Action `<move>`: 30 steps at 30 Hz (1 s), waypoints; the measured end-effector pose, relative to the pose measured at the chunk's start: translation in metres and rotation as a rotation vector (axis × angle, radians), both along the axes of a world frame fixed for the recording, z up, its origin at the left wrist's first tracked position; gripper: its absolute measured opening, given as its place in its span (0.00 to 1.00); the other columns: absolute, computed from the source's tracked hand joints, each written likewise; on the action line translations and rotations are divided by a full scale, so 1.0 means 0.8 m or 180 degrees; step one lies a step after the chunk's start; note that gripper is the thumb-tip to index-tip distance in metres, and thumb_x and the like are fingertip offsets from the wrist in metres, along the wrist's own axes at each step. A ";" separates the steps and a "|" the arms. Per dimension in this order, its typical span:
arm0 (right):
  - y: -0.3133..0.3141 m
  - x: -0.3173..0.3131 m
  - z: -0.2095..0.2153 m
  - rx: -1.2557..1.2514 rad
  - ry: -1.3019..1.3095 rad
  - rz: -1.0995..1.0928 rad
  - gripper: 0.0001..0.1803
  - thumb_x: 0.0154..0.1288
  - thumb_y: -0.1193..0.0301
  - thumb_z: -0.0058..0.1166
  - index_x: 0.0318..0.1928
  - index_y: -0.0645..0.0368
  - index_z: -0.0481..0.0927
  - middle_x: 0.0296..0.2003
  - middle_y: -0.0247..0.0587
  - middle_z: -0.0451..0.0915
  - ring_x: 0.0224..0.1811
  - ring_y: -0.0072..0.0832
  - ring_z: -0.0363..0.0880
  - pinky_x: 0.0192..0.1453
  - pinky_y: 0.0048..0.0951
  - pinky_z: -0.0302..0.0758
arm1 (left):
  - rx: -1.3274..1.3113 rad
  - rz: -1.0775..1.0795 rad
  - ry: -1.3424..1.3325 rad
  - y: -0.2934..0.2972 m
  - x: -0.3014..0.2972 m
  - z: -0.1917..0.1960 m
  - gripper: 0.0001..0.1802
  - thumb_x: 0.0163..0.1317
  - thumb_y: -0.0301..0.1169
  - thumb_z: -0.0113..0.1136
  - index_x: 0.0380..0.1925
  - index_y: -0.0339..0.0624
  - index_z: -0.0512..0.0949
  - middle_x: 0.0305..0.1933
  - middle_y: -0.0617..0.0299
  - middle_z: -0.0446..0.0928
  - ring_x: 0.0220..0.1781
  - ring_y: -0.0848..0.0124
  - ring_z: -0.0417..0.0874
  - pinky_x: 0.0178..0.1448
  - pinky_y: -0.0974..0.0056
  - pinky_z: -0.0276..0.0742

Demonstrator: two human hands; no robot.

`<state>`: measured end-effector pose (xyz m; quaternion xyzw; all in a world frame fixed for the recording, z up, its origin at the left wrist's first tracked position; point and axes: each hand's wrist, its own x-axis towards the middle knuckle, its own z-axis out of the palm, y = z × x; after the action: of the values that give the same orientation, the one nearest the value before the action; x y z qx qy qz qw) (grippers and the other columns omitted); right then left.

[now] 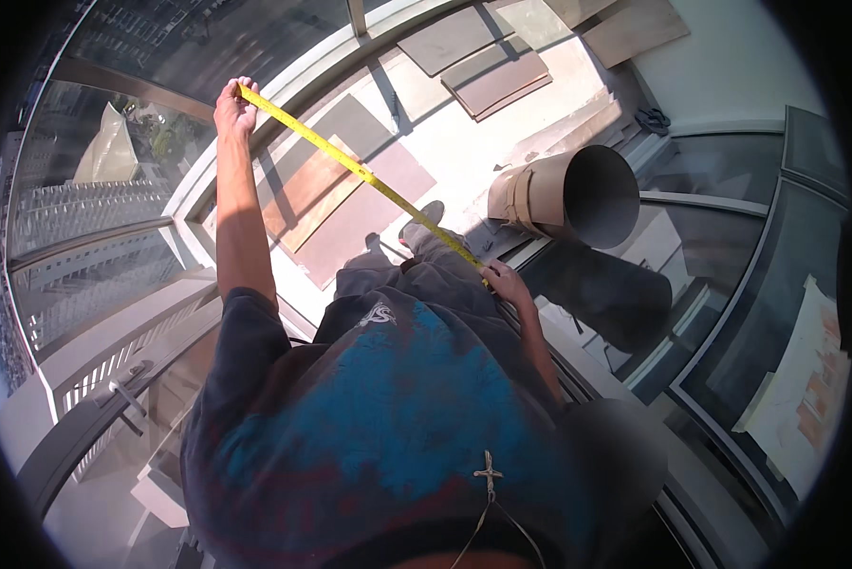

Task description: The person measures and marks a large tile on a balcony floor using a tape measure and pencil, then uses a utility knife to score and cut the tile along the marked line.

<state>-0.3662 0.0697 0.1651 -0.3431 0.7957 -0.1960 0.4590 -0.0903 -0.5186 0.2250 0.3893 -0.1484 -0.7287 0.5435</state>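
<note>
A yellow tape measure (364,174) is stretched out in front of me, running from the upper left down to the lower right. My left hand (235,109) pinches one end of it up by the window frame, with the arm reaching far out. At the other end, near my right hip, my right hand (508,284) is closed around the tape; whatever case sits in that palm is hidden by the fingers. Between the two hands the blade hangs taut above the floor, crossing over my legs and shoe (424,216).
Flat boards or tiles (341,133) lie on the pale floor, with a stack (495,78) farther back. A rolled brown sheet (535,194) stands at the right beside a glass sliding door (711,175). Large windows (113,180) line the left. A dark pen-like tool (394,112) lies ahead.
</note>
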 end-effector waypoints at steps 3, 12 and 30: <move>-0.073 -0.085 0.023 -0.0243 0.0087 0.0331 0.18 0.64 0.58 0.47 0.39 0.61 0.78 0.38 0.55 0.79 0.43 0.49 0.78 0.47 0.41 0.72 | -0.0438 -0.0012 -0.0260 -0.014 -0.068 0.039 0.09 0.65 0.32 0.58 0.39 0.38 0.77 0.42 0.56 0.79 0.46 0.64 0.81 0.58 0.56 0.76; -0.209 -0.267 0.053 -0.0069 0.0470 -0.0015 0.17 0.63 0.58 0.44 0.38 0.55 0.81 0.37 0.52 0.81 0.43 0.50 0.79 0.48 0.44 0.73 | -0.0538 -0.4136 -0.2114 0.073 -0.322 -0.022 0.24 0.69 0.49 0.50 0.57 0.45 0.71 0.53 0.64 0.77 0.50 0.75 0.78 0.53 0.67 0.72; -0.232 -0.683 0.195 0.1504 0.0123 -0.0396 0.19 0.64 0.58 0.42 0.38 0.60 0.79 0.37 0.45 0.79 0.41 0.33 0.77 0.48 0.31 0.71 | -0.0222 -0.4590 -0.1230 0.003 -0.920 -0.135 0.15 0.69 0.40 0.45 0.40 0.41 0.76 0.37 0.61 0.82 0.36 0.75 0.83 0.37 0.71 0.76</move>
<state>-0.9123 -0.1158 0.3208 -0.1802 0.8477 -0.0257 0.4982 -0.8262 -0.5159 0.1173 0.2991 -0.4828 -0.8178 -0.0929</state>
